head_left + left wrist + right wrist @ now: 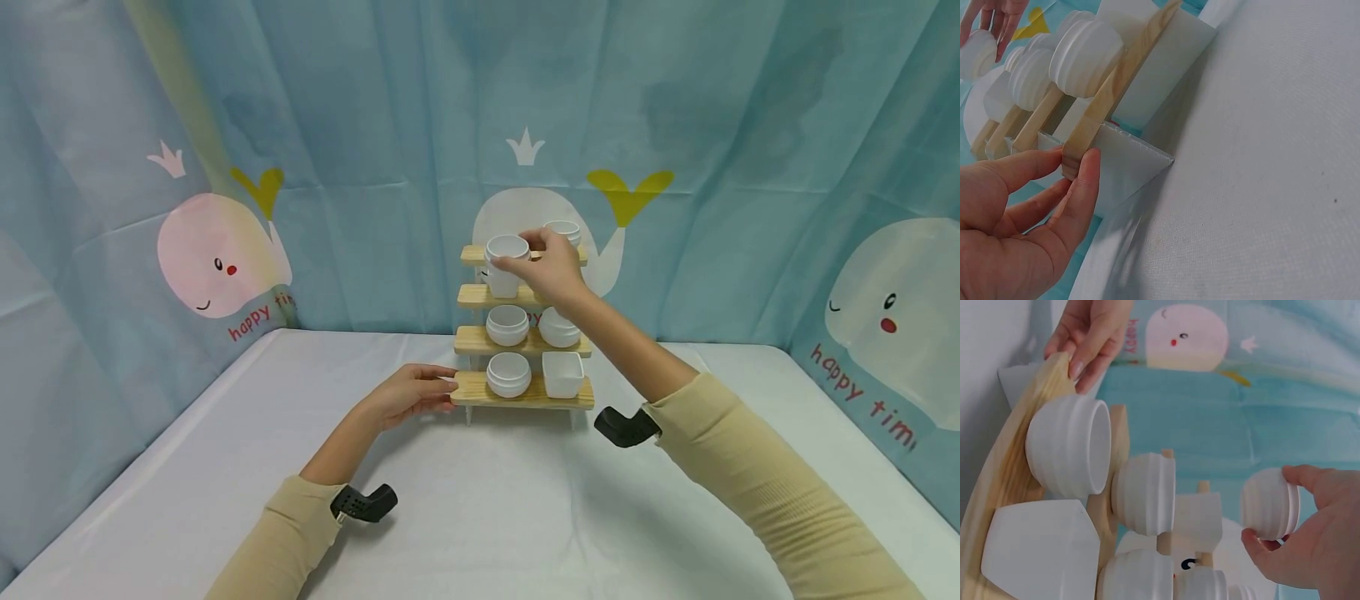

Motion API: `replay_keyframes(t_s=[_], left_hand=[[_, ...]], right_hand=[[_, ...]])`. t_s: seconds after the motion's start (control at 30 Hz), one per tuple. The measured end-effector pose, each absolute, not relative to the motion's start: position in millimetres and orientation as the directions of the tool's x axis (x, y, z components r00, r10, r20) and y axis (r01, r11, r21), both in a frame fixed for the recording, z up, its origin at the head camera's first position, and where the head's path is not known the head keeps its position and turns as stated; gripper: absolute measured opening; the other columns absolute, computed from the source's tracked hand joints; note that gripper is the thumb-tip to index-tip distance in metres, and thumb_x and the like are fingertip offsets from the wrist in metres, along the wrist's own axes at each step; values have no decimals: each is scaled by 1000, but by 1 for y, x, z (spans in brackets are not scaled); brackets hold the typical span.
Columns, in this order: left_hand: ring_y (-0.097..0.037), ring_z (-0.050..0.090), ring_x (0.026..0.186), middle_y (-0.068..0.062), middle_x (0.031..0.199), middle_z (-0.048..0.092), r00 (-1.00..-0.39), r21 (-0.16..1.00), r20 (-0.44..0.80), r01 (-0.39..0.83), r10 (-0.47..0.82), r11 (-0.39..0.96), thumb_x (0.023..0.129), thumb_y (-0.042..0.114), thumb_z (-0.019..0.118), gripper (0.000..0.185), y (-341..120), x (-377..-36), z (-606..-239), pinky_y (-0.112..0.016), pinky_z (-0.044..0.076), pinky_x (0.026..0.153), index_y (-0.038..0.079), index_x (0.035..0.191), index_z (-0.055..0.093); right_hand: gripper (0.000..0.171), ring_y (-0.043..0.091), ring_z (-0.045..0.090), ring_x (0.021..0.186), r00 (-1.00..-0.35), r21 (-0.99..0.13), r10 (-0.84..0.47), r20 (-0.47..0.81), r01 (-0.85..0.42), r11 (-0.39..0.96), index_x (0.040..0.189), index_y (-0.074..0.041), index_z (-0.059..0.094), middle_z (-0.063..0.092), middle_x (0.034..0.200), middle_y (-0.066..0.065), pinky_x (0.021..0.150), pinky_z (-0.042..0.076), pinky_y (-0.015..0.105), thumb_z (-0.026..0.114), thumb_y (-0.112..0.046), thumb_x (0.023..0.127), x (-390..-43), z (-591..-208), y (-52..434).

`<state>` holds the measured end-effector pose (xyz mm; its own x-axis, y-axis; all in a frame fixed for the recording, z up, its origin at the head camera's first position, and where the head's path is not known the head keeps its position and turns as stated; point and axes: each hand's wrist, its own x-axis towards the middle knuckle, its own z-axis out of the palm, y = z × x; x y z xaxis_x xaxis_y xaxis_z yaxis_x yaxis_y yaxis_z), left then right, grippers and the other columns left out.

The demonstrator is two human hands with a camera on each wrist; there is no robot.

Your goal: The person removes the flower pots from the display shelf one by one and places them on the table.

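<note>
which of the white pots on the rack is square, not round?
The square pot on the bottom shelf, right side, beside a round ribbed pot. Its sides are flat with corners; every other pot is round.

Small white pot [506, 265]: round, ribbed wall, open mouth up, upright; pinched at the rim by the right hand [551, 268], level with the third step of the rack, at its left side.

Stepped wooden rack [474, 389]: four pale pine steps on white supports, standing on the counter [480, 500]; left hand [408, 393] holds the left end of the bottom step, thumb and fingers around the board's edge.
</note>
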<state>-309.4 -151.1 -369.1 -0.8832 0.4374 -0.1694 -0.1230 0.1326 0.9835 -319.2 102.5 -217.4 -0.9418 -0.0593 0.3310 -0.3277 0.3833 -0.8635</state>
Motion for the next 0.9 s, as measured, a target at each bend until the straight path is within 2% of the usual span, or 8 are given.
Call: replay_keyframes(t_s=[0.3,0.57,0.67,0.9], left_hand=[[-9,72,89,-12,116,69,-882,983,-174,-130,437,130,107,5,59,52,-151,-308,-368,-21,64,82,-16,151,42],[-9,72,88,-11,113,69,-880,984,-171,-133,442,116,107,4,59,52,-151,-308,-368,-20,63,82,-16,151,41],[-9,71,88,-12,112,69,-881,984,-170,-132,442,115,107,4,59,52,-152,-308,-368,-20,63,82,-16,151,41],[-9,71,89,-13,115,69,-880,984,-169,-128,444,122,107,5,59,53,-152,-308,-368,-21,63,83,-16,152,41]], right_hand=[[57,33,61,122,-930,-852,-75,359,-360,380,142,2,57,61,140,18,101,56,42,81,-18,95,-313,-225,104],[53,31,61,108,-927,-858,-83,365,-370,357,139,0,60,62,135,16,83,53,28,82,-18,94,-308,-231,107],[54,32,61,107,-930,-859,-82,358,-362,362,140,0,60,62,135,16,78,52,26,82,-18,94,-305,-233,109],[56,31,62,114,-937,-862,-75,341,-344,373,142,-1,59,61,139,15,82,55,24,81,-20,95,-299,-239,114]])
